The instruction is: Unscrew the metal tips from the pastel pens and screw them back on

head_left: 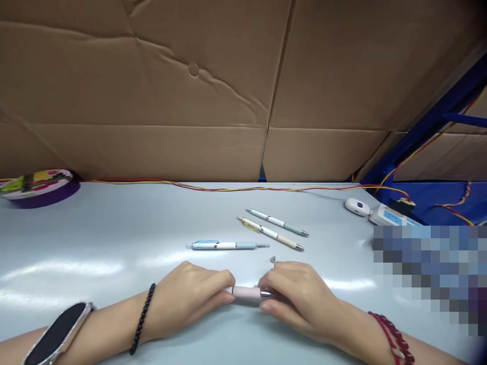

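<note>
A pen with a pale pink grip lies level between my two hands, just above or on the table. My left hand pinches its white barrel, most of which is hidden behind the fingers. At the other end, my right hand has thumb and fingers closed on the silver tip. Beyond the hands lies a blue pen with its tip cone off and the thin metal end bare. A small silver pen tip sits near my right knuckles. A yellow pen and a grey-green pen rest farther back, both with silver tips.
Red and yellow wires run along the back edge of the white table, before a cardboard wall. A purple round box stands at back left. At right are a power strip, a white plug-in device and a pixelated area.
</note>
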A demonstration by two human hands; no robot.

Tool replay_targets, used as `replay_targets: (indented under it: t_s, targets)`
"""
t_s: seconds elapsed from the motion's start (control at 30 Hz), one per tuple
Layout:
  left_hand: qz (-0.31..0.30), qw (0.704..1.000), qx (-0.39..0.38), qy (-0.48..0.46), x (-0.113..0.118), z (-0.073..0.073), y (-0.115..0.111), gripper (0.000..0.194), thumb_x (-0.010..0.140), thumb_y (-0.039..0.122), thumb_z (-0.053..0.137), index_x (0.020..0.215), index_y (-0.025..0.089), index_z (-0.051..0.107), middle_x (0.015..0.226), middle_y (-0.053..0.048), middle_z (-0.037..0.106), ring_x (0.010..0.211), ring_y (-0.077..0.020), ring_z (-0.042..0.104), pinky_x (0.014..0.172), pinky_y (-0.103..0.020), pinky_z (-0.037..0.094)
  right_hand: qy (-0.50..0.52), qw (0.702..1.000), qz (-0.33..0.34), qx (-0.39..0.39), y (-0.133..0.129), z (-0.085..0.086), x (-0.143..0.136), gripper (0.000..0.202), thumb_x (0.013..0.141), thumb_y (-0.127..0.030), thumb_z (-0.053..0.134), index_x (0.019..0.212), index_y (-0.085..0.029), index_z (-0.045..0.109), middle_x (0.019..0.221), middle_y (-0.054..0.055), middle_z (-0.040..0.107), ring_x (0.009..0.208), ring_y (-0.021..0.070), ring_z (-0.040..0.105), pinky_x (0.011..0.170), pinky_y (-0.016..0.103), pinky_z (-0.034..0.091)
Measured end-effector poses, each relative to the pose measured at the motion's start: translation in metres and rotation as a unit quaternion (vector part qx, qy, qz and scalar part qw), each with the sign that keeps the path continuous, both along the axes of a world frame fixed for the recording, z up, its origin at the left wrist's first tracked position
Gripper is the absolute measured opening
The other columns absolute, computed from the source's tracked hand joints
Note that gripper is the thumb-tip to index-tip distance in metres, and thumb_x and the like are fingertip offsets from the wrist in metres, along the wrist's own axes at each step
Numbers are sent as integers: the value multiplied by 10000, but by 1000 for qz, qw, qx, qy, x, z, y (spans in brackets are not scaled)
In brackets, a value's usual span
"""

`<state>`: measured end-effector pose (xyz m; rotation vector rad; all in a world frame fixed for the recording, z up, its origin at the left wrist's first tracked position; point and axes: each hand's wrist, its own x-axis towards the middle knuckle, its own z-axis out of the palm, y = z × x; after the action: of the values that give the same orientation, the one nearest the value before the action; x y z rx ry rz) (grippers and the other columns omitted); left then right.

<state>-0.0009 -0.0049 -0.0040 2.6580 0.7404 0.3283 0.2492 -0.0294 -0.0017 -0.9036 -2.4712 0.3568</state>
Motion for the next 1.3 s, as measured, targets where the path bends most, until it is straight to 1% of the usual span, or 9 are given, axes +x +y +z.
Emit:
replay_targets:
  t_s: [0.1,0.2,0.33,0.5,0.6,0.7,0.9,1.17,1.3]
  targets:
    - [1,1000,0,0,0,-1,0,416,1038,382,163,912,204,517,663,24,609,523,-147,547,500,-253,351,1,1000,-1,2,0,1,1,330,974,-430,383,887,-170,567,681,12,602,579,133,492,537,246,352]
    - [1,1000,7,-8,1,-1,0,441,1034,406,148,900,206,517,645,25,598,500,-148,530,486,-252,344,-5,999,16,36,1,0,2,412,1005,-389,308,731,-184,537,610,6,563,563,139,452,531,250,339]
    - [0,1000,17,-12,2,2,0,468,1040,412,119,896,201,511,643,22,605,500,-147,543,486,-245,343,-11,1000,11,25,2,-1,2,475,982,-511,285,770,-182,554,620,11,566,560,144,453,519,254,329]
    - [-8,999,22,-23,3,3,-1,471,1039,420,103,896,206,498,638,28,611,482,-145,536,474,-243,326,-14,999,17,38,2,-2,1,339,992,-368,375,794,-178,573,641,11,588,576,141,470,549,258,341]
    - [-8,999,20,-24,2,2,-1,458,1040,420,114,899,208,495,646,27,616,491,-146,539,481,-244,330,-18,998,19,51,2,-3,1,463,990,-463,314,702,-192,556,582,1,549,545,145,435,518,265,309]
    - [-8,1000,18,-24,1,0,-1,430,1042,406,136,912,209,495,660,33,618,504,-143,546,488,-246,337,-3,1000,0,27,1,-2,0,428,946,-553,368,899,-186,584,661,8,605,574,147,484,522,260,328]
    - [-8,999,26,-30,2,-2,0,416,1040,402,147,893,209,485,651,37,610,491,-143,542,469,-251,315,41,999,5,19,-3,-2,-4,171,957,-341,483,959,-188,559,698,-2,615,594,129,517,550,232,371]
    - [-11,999,38,-11,4,7,-2,483,1040,431,78,884,205,476,647,32,614,484,-146,537,462,-261,309,48,997,-13,67,-1,-6,2,344,967,-392,444,695,-189,504,567,-8,528,521,125,434,489,240,305]
    - [-10,999,38,-10,4,5,-1,481,1041,427,87,894,202,486,648,33,617,480,-147,536,462,-264,312,21,999,-13,25,-2,-2,0,412,948,-539,375,817,-188,544,636,3,578,551,135,480,519,245,349]
